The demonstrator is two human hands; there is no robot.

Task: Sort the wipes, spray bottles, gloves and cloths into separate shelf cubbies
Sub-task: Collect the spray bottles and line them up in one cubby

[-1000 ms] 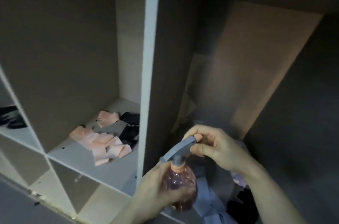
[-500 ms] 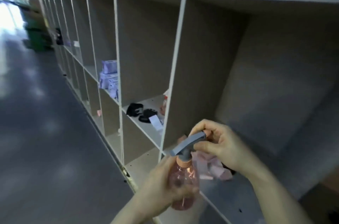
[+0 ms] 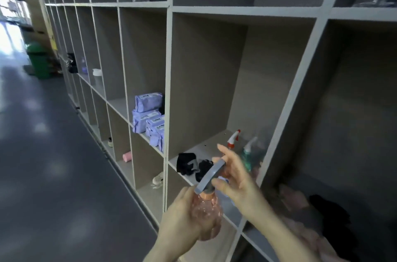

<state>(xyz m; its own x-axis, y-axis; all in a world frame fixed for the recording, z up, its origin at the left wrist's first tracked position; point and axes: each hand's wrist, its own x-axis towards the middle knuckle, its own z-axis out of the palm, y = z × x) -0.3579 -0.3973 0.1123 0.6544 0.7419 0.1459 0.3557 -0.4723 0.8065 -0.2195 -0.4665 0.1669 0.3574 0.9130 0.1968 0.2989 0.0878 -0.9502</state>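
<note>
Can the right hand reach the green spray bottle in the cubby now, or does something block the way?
Probably not at once: the right hand pinches the grey trigger head of the pink spray bottle, which the left hand grips. The green spray bottle stands just behind, its cubby front open.

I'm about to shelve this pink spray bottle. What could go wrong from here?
1. The right hand holds the grey trigger head of the pink spray bottle; a squeeze might spray the shelf.
2. The cubby with two spray bottles also holds black gloves at its front; the bottle could land on them or tip over.
3. The left hand grips only the body.
</note>
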